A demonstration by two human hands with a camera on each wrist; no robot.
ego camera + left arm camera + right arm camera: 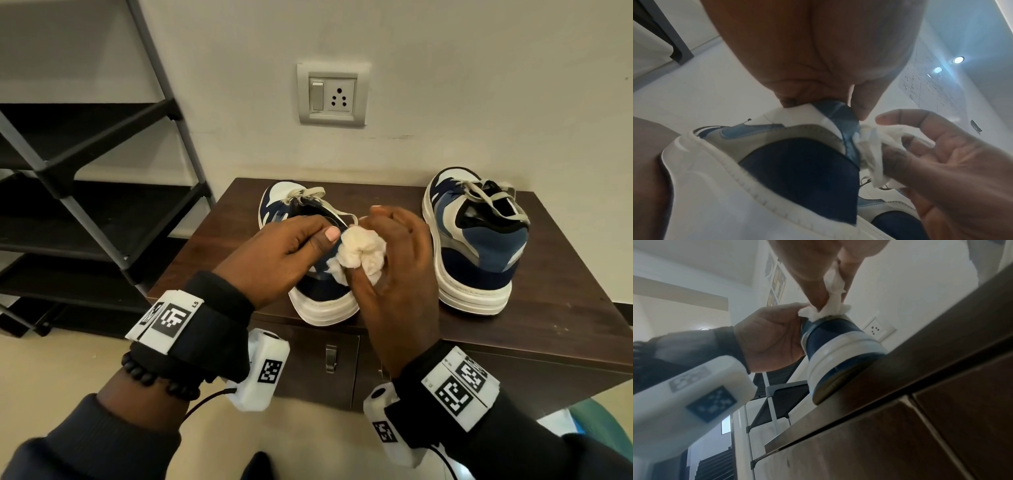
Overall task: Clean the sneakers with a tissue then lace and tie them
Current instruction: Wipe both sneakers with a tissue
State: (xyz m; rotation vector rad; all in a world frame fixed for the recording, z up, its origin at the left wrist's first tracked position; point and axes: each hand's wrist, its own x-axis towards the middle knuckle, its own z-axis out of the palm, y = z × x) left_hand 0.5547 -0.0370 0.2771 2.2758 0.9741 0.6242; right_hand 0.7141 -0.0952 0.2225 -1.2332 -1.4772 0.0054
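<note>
Two blue, navy and white sneakers stand heel-toward-me on a dark wooden cabinet top (555, 329). My left hand (281, 250) grips the heel collar of the left sneaker (325, 305), thumb on the collar's edge. A crumpled white tissue (363, 253) is held in my right hand (394, 260) and pressed against the top of that heel. In the left wrist view the tissue (875, 146) touches the blue heel tab of the sneaker (797, 170). The right wrist view shows this sneaker's (840, 344) heel overhanging the cabinet edge. The right sneaker (479, 246) stands untouched, its grey laces loose.
A grey and black shoe rack (89, 192) stands left of the cabinet. A wall socket plate (334, 94) sits on the white wall behind. Cabinet doors with a metal handle (330, 358) lie below the top. Beige floor spreads below my arms.
</note>
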